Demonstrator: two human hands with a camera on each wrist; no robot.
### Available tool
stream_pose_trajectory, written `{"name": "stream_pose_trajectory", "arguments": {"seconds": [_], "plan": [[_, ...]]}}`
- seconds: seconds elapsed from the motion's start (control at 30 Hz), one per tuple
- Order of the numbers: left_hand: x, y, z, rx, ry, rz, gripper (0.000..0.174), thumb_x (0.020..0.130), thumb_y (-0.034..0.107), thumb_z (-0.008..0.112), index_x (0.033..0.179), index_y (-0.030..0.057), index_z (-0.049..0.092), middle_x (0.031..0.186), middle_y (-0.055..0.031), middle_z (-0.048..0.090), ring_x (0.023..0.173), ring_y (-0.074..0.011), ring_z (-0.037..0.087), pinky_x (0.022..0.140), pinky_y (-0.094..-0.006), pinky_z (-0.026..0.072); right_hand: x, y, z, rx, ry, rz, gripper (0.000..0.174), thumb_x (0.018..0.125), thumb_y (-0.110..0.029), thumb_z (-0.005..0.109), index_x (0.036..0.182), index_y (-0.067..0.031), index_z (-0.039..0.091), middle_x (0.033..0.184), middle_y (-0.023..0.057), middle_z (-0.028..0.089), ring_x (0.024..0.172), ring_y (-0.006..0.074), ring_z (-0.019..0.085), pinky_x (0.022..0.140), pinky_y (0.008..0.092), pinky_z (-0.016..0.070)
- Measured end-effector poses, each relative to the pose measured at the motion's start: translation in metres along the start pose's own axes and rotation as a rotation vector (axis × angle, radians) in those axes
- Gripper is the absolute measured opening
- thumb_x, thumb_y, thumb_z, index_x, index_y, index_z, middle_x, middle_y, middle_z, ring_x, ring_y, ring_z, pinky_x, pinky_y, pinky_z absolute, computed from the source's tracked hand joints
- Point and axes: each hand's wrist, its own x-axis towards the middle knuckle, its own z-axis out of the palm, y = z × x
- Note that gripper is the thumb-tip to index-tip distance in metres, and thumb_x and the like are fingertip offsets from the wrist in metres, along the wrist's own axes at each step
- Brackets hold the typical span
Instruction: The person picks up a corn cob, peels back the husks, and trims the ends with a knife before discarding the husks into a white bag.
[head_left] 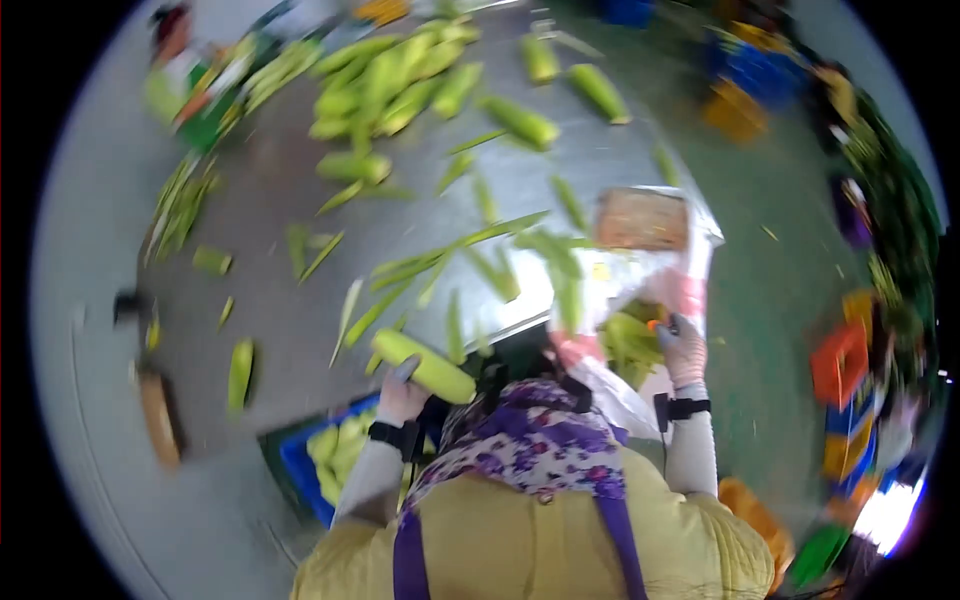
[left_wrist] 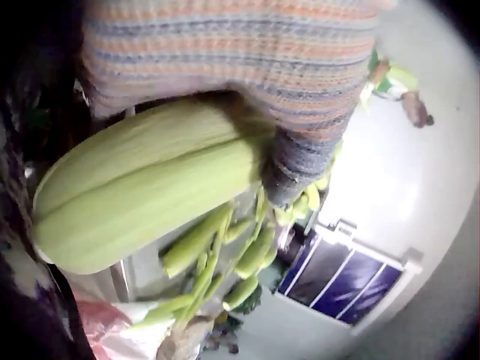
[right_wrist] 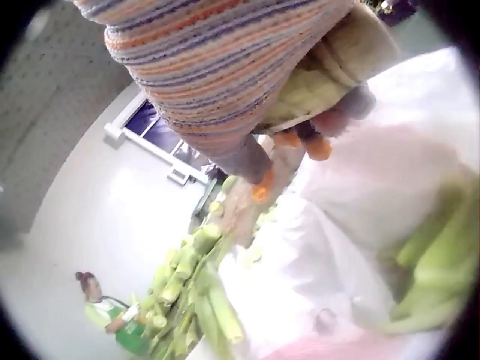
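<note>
My left hand (head_left: 402, 395), in a striped knit glove, grips a pale green ear of corn in its husk (head_left: 428, 367) near the table's front edge. The left wrist view shows the ear (left_wrist: 142, 187) lying under the palm, the grey thumb along its end. My right hand (head_left: 684, 352), also gloved, is over a white and pink bag (head_left: 620, 390) with green husk leaves (head_left: 630, 345) inside. In the right wrist view its fingers curl round a pale green piece of husk (right_wrist: 352, 56) with a cut end; orange shows at the fingertips (right_wrist: 319, 148).
Loose leaves and several ears (head_left: 385, 85) lie on the metal table (head_left: 270, 180). A wooden block (head_left: 642, 218) sits at its right edge. A blue crate (head_left: 300, 462) of pale ears stands at front left. Another person (head_left: 185, 90) is at the far left.
</note>
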Motion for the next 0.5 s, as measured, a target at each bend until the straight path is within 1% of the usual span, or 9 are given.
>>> {"name": "stream_pose_trajectory", "arguments": {"seconds": [0.07,0.17,0.23,0.27,0.3,0.37,0.43,0.47,0.5], "plan": [[-0.026,-0.004,-0.036,-0.043,0.189,0.115,0.034,0.092,0.010,0.062,0.125,0.0064,0.053,0.122,-0.0118,0.063,0.113,-0.0320,0.062,0.098,-0.0472,0.0515,0.020,-0.014,0.022,0.134,0.041,-0.130,0.039,0.090,-0.030,0.071,0.115,0.0005,0.066,0.086,0.0141,0.070,0.075,0.0253,0.064,0.072,0.0351,0.0510],[-0.067,-0.015,-0.090,-0.325,0.482,0.210,0.035,0.092,0.015,0.066,0.125,0.0088,0.057,0.127,-0.0110,0.063,0.114,-0.0306,0.061,0.099,-0.0471,0.0506,0.043,-0.055,0.024,0.105,-0.148,-0.260,0.040,0.093,-0.031,0.068,0.120,-0.0026,0.063,0.092,0.0175,0.070,0.078,0.0291,0.066,0.073,0.0389,0.0506],[-0.095,-0.030,-0.140,-0.086,0.549,0.204,0.043,0.092,0.026,0.068,0.131,0.0115,0.058,0.128,-0.0093,0.063,0.115,-0.0316,0.060,0.101,-0.0492,0.0488,0.049,-0.083,0.024,0.139,-0.158,-0.291,0.039,0.093,-0.032,0.068,0.118,-0.0016,0.065,0.091,0.0168,0.070,0.078,0.0285,0.066,0.072,0.0385,0.0507],[-0.118,-0.017,-0.106,-0.385,0.702,0.103,0.046,0.092,0.030,0.067,0.133,0.0127,0.057,0.129,-0.0087,0.063,0.116,-0.0316,0.059,0.101,-0.0499,0.0482,0.050,-0.100,0.023,0.164,-0.159,-0.339,0.039,0.093,-0.032,0.068,0.116,-0.0010,0.066,0.091,0.0168,0.070,0.078,0.0282,0.066,0.072,0.0385,0.0508],[-0.131,-0.017,-0.106,-0.312,0.817,0.100,0.049,0.091,0.036,0.068,0.133,0.0146,0.058,0.131,-0.0087,0.062,0.116,-0.0318,0.059,0.100,-0.0525,0.0478,0.050,-0.112,0.024,0.168,-0.171,-0.369,0.039,0.093,-0.032,0.068,0.116,-0.0005,0.066,0.091,0.0169,0.070,0.078,0.0284,0.066,0.072,0.0383,0.0509],[-0.156,-0.038,-0.212,0.969,0.846,0.062,0.054,0.087,0.033,0.072,0.134,0.0096,0.056,0.129,-0.0111,0.063,0.116,-0.0320,0.060,0.097,-0.0448,0.0493,0.051,-0.128,0.025,0.177,-0.188,-0.420,0.041,0.092,-0.033,0.069,0.115,0.0004,0.066,0.092,0.0173,0.070,0.079,0.0287,0.067,0.073,0.0378,0.0512],[-0.163,-0.040,-0.222,0.990,1.185,0.188,0.062,0.082,0.024,0.077,0.135,0.0013,0.053,0.129,-0.0162,0.062,0.115,-0.0329,0.060,0.098,-0.0396,0.0483,0.053,-0.137,0.027,0.104,-0.181,-0.449,0.043,0.091,-0.033,0.070,0.116,0.0007,0.066,0.094,0.0178,0.071,0.082,0.0295,0.067,0.074,0.0374,0.0516],[-0.162,-0.042,-0.203,0.485,1.418,0.486,0.066,0.080,0.019,0.079,0.135,-0.0034,0.051,0.129,-0.0192,0.062,0.114,-0.0335,0.061,0.099,-0.0373,0.0475,0.055,-0.140,0.028,0.073,-0.168,-0.458,0.044,0.090,-0.033,0.070,0.117,0.0009,0.066,0.094,0.0180,0.071,0.083,0.0299,0.068,0.075,0.0371,0.0518],[-0.156,-0.032,-0.188,0.692,1.491,0.647,0.072,0.076,0.014,0.080,0.136,-0.0084,0.048,0.127,-0.0234,0.061,0.112,-0.0345,0.061,0.101,-0.0379,0.0457,0.056,-0.139,0.033,0.048,-0.148,-0.468,0.046,0.088,-0.033,0.071,0.119,0.0012,0.065,0.099,0.0187,0.071,0.089,0.0317,0.068,0.079,0.0375,0.0526]]}}
